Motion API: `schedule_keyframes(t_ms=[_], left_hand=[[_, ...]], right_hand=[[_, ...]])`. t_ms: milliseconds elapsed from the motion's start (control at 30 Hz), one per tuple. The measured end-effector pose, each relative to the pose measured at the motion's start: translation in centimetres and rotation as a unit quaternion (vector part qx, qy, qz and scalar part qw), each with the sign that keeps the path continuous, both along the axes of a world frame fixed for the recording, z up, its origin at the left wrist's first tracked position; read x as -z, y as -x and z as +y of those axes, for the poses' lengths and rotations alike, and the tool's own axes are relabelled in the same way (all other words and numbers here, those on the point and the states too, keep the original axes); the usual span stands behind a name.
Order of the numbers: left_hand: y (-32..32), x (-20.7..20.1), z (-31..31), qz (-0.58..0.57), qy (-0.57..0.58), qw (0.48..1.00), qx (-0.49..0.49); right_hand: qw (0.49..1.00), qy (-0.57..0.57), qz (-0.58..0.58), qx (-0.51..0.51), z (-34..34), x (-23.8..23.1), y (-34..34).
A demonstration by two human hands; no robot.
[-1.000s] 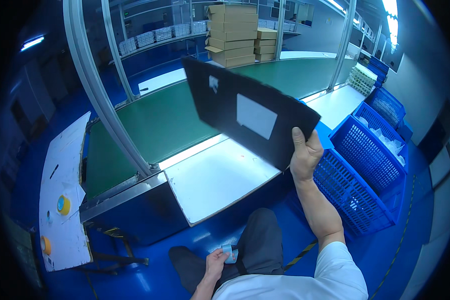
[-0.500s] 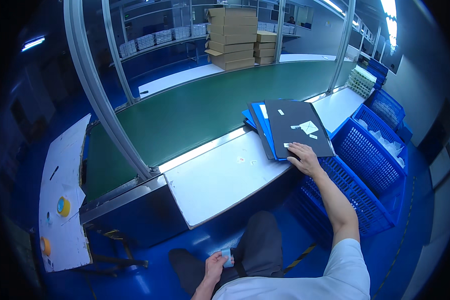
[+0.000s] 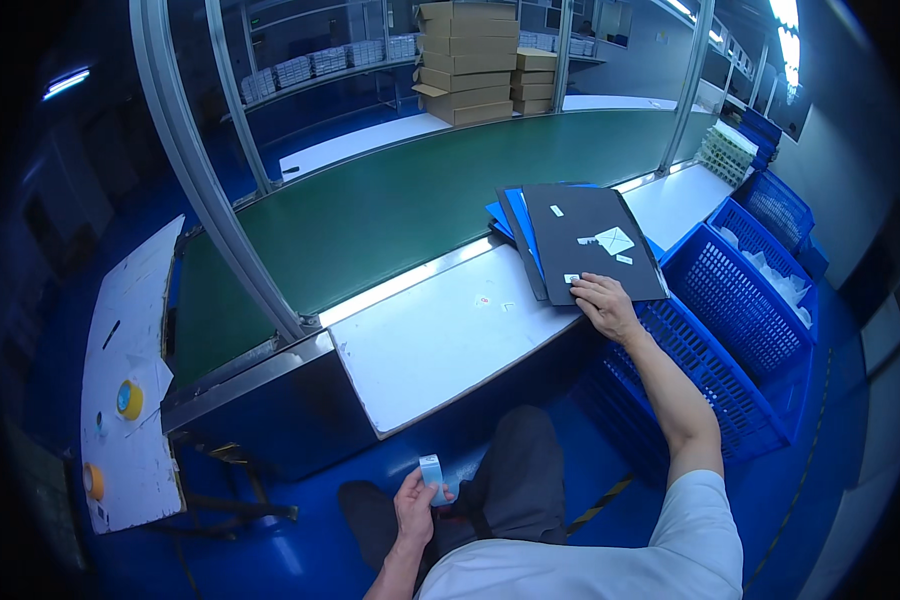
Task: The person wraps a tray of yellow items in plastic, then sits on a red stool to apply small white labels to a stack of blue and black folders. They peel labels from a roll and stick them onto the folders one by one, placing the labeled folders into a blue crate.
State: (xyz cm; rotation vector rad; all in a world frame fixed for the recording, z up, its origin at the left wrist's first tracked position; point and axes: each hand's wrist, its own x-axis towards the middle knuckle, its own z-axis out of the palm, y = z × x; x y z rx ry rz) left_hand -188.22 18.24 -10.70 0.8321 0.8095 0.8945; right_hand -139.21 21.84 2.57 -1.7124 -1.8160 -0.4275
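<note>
A fanned stack of black and blue flat boards or folders lies across the white worktop. On top is a black one (image 3: 582, 222) with several white stickers and a white diamond-shaped patch. My right hand (image 3: 605, 302) rests on its near edge, fingers stretched out by a small white sticker (image 3: 571, 278). My left hand (image 3: 417, 502) is lower, above my lap, closed around a small light-blue block with a white end (image 3: 431, 474); whether it is a box or a pad I cannot tell.
A green conveyor belt (image 3: 390, 235) runs behind the white worktop (image 3: 440, 350). Blue plastic crates (image 3: 735, 300) stand at my right. On the left, a side table (image 3: 135, 310) carries tape rolls (image 3: 129, 399). Cardboard boxes (image 3: 467, 75) are stacked beyond the belt, near metal posts (image 3: 195, 170).
My left hand has risen slightly and moved left, turning the light-blue block more upright. My right hand stays on the black board's near edge, its fingers now closer to the small sticker.
</note>
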Motion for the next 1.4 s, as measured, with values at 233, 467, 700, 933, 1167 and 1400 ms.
schedule_keyframes(t_ms=[233,467,700,933,1167,1400], left_hand=[[1.6,-1.8,0.1,-0.031,-0.019,0.999,-0.04],[2.1,-3.6,-0.5,-0.068,-0.11,0.991,-0.024],[2.6,-3.6,-1.4,-0.037,-0.121,0.988,0.092],[3.0,-3.4,-1.8,-0.041,-0.073,0.993,0.084],[2.5,-2.8,-1.2,0.031,-0.056,0.997,0.048],[1.6,-1.7,-1.2,0.034,-0.047,0.998,0.027]], right_hand=[[0.993,-0.117,0.016,-0.02,0.6,-2.0,6.2],[0.831,0.254,0.434,-0.237,-5.3,1.3,24.3],[0.48,0.336,0.781,-0.218,-3.5,4.9,32.8],[0.625,0.305,0.676,-0.246,-2.9,4.4,33.4],[0.6,0.31,0.707,-0.207,-3.2,6.2,33.7],[0.631,0.274,0.704,-0.179,-3.4,6.9,32.7]])
